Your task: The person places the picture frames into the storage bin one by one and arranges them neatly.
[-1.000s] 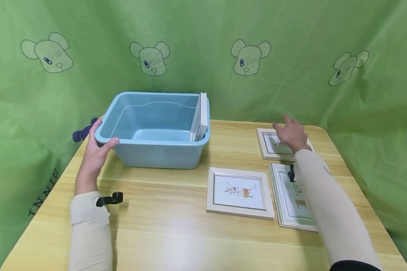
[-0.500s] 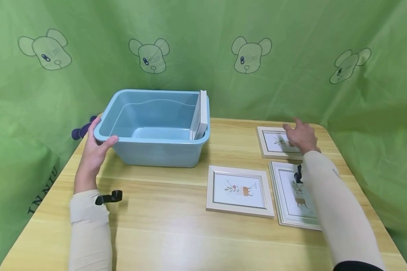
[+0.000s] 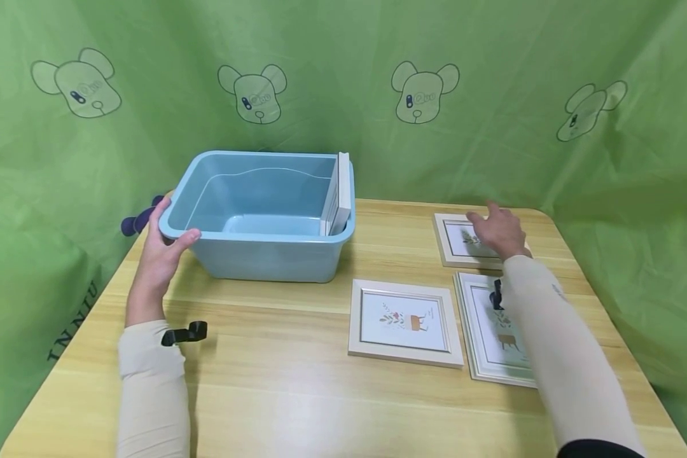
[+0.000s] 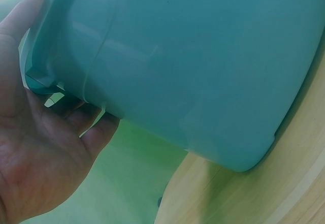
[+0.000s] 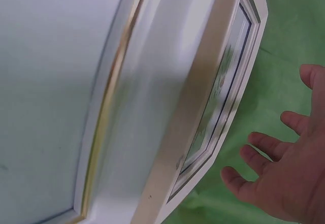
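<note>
My left hand (image 3: 157, 261) grips the near left corner of a light blue plastic basin (image 3: 263, 257), thumb over the rim and fingers beneath it. In the left wrist view, that hand (image 4: 45, 142) curls its fingers under the rim beside the basin wall (image 4: 193, 71). My right hand (image 3: 499, 232) is over a white picture frame (image 3: 455, 245) lying at the back right, hiding part of it. In the right wrist view, the right hand (image 5: 289, 168) has its fingers spread, apart from the frames and holding nothing.
White frames (image 3: 336, 197) stand upright against the basin's right wall. Another picture frame (image 3: 405, 324) lies flat at mid-table, beside stacked frames (image 3: 495, 337) under the right forearm. A green curtain (image 3: 343, 83) hangs behind the wooden table (image 3: 275, 381). Something purple (image 3: 137, 222) shows behind the basin.
My right hand shifted right over the back frame, then slightly back to the left. My left hand keeps its grip on the basin, and the frames lie where they were.
</note>
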`<state>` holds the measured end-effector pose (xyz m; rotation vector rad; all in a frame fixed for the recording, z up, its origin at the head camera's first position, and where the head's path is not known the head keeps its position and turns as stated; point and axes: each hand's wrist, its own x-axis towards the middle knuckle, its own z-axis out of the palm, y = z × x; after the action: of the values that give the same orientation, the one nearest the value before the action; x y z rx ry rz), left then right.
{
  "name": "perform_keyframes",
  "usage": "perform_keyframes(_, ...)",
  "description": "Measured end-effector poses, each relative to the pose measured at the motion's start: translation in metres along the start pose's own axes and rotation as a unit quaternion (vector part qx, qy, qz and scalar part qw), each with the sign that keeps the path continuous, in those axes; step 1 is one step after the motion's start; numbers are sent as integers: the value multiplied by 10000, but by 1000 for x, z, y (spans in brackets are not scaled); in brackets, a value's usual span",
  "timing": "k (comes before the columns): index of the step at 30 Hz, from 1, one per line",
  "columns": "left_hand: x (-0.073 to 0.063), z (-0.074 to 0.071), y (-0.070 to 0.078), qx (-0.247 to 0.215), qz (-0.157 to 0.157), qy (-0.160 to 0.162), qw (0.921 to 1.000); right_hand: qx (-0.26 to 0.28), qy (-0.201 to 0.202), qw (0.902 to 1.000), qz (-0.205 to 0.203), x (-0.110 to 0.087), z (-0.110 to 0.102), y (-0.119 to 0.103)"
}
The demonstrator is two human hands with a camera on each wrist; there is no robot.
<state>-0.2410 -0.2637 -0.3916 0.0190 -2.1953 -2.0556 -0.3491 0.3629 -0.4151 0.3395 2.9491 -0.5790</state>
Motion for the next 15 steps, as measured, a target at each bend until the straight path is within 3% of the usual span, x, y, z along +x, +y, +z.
perform_keyframes(6,0,0,-1,-42,-9,-12,10000,-64,24,10000,-70,0,3,0)
perform_keyframes(15,0,-1,0,-5,21,18,10000,-62,-60,9998,186,-1,-1,17)
